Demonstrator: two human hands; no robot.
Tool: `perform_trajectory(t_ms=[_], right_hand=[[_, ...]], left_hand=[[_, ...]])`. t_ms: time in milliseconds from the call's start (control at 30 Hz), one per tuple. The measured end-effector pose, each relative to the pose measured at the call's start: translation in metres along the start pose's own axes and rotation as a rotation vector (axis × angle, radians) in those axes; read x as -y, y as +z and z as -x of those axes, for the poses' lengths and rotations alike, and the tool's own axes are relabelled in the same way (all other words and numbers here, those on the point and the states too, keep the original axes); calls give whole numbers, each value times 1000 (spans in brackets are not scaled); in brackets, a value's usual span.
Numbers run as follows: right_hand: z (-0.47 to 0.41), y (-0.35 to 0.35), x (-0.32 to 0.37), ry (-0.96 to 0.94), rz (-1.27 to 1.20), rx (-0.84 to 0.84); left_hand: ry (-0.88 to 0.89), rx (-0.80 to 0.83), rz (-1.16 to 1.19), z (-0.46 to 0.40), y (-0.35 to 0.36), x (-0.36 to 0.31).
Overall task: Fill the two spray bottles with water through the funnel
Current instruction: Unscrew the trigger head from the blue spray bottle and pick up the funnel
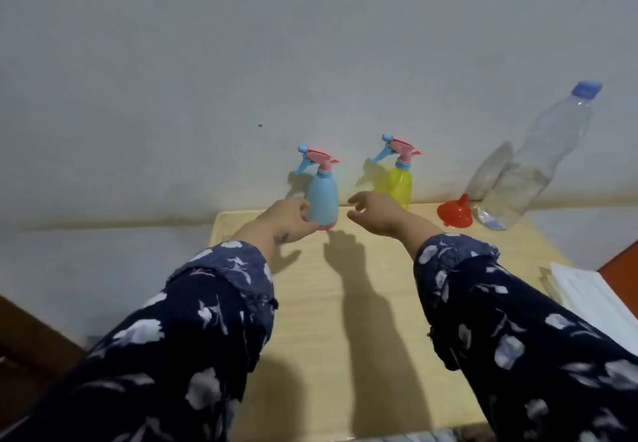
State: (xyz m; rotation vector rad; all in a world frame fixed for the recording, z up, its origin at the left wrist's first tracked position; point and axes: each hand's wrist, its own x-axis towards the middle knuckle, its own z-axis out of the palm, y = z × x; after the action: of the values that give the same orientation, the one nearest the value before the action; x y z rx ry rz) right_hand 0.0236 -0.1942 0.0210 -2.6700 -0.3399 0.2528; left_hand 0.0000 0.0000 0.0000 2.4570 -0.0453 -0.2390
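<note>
A blue spray bottle (323, 196) with a pink and blue trigger head stands at the far edge of the wooden table (345, 303). My left hand (288, 219) touches its lower left side, fingers curled against it. A yellow spray bottle (402, 182) stands to its right, by the wall. My right hand (374, 212) hovers between the two bottles with loosely curled fingers, holding nothing. A red funnel (454, 212) lies upside down right of the yellow bottle. A clear water bottle (528, 172) with a blue cap stands at the far right, partly filled.
A grey wall rises right behind the table's far edge. White paper (593, 300) lies at the table's right edge, with a red-brown surface (621, 265) beyond it. Dark wooden furniture (31, 345) sits at the lower left.
</note>
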Motion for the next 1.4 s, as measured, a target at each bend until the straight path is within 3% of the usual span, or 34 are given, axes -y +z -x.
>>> perform_trajectory(t_ms=[133,400,833,1033,1133,1267,1400], right_hand=[[-41,14,-7,-2,-237,-94],[-104,39,1,-25,-749,-296],[-107,40,17,34,-923,-366],[-58,32,23,-19,-1061,-153],[-26,35,30,-44,-969,-80],[16,55,40,106,-1019,-201],[53,64,38,86,-1049,-274]], left_hand=[[-46,-113,187,-34,24,4],[-95,-285,295,-88,63,11],[-223,-446,223,-73,78,2],[-179,-382,329,-21,70,0],[-172,-323,369,11,71,1],[-182,-282,329,50,80,-2],[-162,-273,314,80,90,-6]])
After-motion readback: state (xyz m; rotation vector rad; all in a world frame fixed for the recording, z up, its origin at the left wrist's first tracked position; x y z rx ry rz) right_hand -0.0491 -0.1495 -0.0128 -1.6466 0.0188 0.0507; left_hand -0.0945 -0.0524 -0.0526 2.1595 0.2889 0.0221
